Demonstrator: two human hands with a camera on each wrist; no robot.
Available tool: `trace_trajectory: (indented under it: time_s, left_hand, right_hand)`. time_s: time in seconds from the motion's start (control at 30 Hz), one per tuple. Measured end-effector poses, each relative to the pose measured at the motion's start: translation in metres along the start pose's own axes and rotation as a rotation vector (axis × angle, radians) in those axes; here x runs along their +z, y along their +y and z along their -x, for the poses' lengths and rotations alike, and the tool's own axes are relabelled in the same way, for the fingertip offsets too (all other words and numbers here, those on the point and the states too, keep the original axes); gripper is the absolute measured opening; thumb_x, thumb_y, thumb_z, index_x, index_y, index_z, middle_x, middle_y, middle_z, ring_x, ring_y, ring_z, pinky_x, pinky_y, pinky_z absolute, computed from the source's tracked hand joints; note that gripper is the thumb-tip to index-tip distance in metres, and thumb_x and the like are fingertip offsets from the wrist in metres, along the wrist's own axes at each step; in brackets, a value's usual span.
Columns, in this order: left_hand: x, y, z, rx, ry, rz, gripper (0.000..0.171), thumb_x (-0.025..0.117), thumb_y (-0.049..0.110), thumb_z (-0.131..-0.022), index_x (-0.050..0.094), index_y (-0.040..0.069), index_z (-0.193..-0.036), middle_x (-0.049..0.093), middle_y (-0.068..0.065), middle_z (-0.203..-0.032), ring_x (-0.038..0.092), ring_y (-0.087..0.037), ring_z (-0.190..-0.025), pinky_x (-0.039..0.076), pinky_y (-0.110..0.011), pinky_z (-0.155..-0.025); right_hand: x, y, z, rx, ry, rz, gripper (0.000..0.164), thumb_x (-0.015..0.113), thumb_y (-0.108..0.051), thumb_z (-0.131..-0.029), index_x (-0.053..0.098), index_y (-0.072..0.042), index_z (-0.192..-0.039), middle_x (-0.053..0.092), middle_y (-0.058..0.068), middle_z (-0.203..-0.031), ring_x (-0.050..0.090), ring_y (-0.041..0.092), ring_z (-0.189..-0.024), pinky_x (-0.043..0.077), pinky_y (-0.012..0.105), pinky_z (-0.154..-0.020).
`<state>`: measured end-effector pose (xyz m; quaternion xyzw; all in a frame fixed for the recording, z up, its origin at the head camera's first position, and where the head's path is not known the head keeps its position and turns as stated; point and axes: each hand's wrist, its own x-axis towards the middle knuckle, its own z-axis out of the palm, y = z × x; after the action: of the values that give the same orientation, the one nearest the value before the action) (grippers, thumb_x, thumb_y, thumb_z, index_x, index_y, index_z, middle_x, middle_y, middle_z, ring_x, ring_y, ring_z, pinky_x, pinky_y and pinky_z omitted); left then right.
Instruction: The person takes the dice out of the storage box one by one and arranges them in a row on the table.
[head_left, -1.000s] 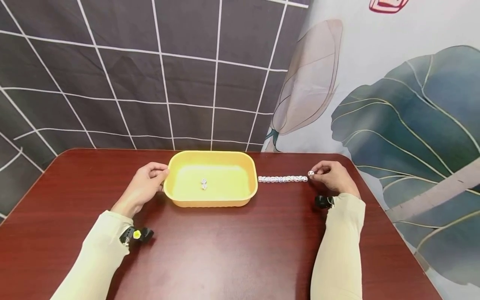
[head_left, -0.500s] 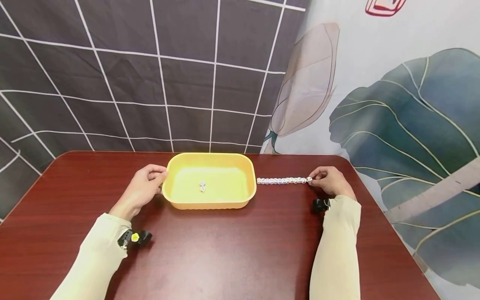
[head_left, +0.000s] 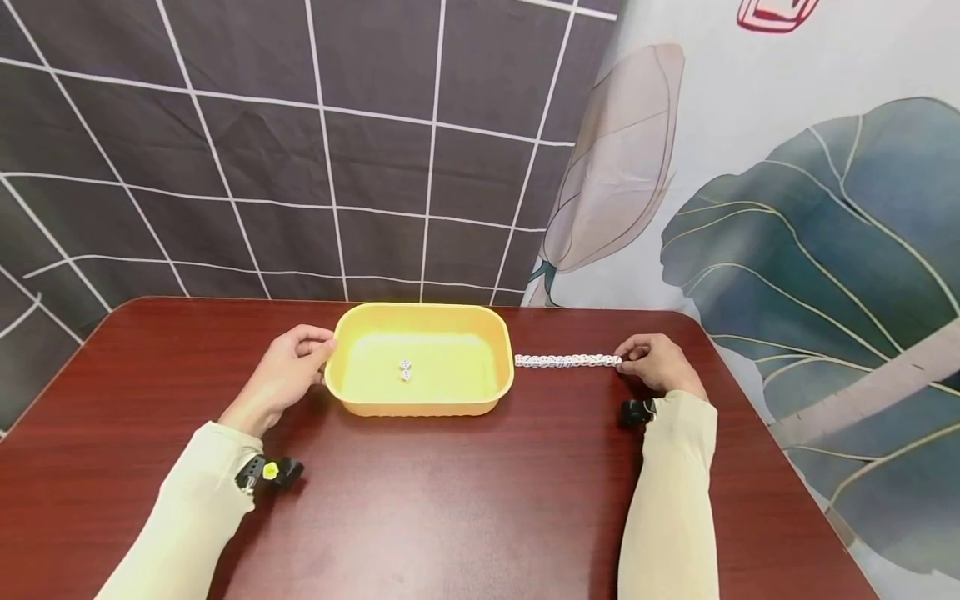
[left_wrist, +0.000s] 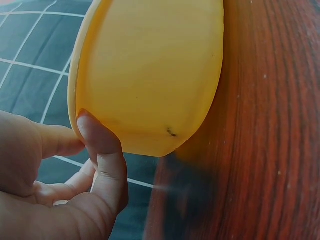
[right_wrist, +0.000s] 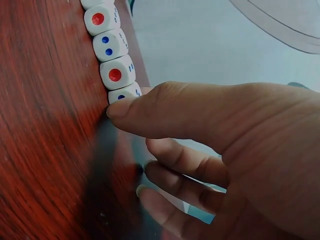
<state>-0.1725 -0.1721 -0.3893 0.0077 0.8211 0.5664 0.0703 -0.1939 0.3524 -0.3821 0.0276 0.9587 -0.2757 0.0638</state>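
A yellow plastic basin (head_left: 420, 408) stands on the table, and my left hand (head_left: 288, 371) pinches its left rim between thumb and fingers. Two white dice (head_left: 406, 370) lie inside the basin. From near its right side a straight row of white dice (head_left: 566, 361) with red and blue pips runs to the right. At the row's right end my right hand (head_left: 660, 364) pinches the last die (right_wrist: 125, 93) between thumb and forefinger, up against its neighbour. In the right wrist view the thumb covers part of that die, while the other fingers curl loosely below.
The dark red wooden table (head_left: 450, 500) ends at a back edge just behind the basin. A dark grid-patterned cloth (head_left: 247, 150) and a pale leaf-print cloth (head_left: 810, 250) hang behind and to the right. Each wrist wears a small black camera (head_left: 285, 472).
My right hand has brought its die down and slightly left, from just off the row's end to a place in line with the row. The left hand stays on the basin.
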Motion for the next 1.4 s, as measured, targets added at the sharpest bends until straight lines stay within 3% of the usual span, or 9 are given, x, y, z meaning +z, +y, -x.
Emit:
trace_trajectory:
  time_s: [0.33,0.53,0.97,1.4]
  left_hand:
    - [0.0,0.0,-0.001,-0.001,0.002,-0.005,0.04,0.05,0.018,-0.107,0.047,-0.01,-0.136,0.063,-0.028,-0.117,0.062,-0.006,-0.074,0.057,-0.02,-0.069]
    - [0.001,0.001,-0.002,-0.005,-0.008,0.007,0.041,0.05,0.018,-0.107,0.047,-0.01,-0.136,0.064,-0.026,-0.116,0.062,-0.007,-0.075,0.057,-0.02,-0.068]
    - [0.002,-0.003,-0.002,-0.006,-0.005,-0.006,0.04,0.05,0.018,-0.108,0.046,-0.01,-0.137,0.062,-0.031,-0.12,0.063,-0.008,-0.076,0.058,-0.021,-0.069]
    - [0.003,-0.003,-0.002,0.003,0.004,-0.008,0.04,0.049,0.018,-0.108,0.046,-0.01,-0.136,0.063,-0.03,-0.118,0.062,-0.007,-0.074,0.057,-0.021,-0.067]
  right_hand:
    - [-0.008,-0.007,0.003,-0.004,0.011,-0.001,0.026,0.074,-0.01,-0.09,0.069,-0.002,-0.114,0.062,0.008,-0.09,0.053,0.024,-0.086,0.044,0.03,-0.071]
    - [-0.013,-0.016,0.006,-0.055,0.031,0.008,0.028,0.074,-0.013,-0.091,0.069,-0.003,-0.117,0.064,0.009,-0.094,0.055,0.024,-0.088,0.045,0.032,-0.076]
    - [-0.011,-0.057,0.005,-0.138,0.093,-0.024,0.033,0.07,-0.025,-0.097,0.067,-0.006,-0.123,0.064,0.013,-0.103,0.059,0.027,-0.095,0.047,0.035,-0.083]
    - [0.001,-0.094,-0.003,-0.239,0.166,-0.139,0.031,0.07,-0.021,-0.096,0.067,-0.006,-0.122,0.067,0.015,-0.103,0.064,0.027,-0.095,0.05,0.033,-0.085]
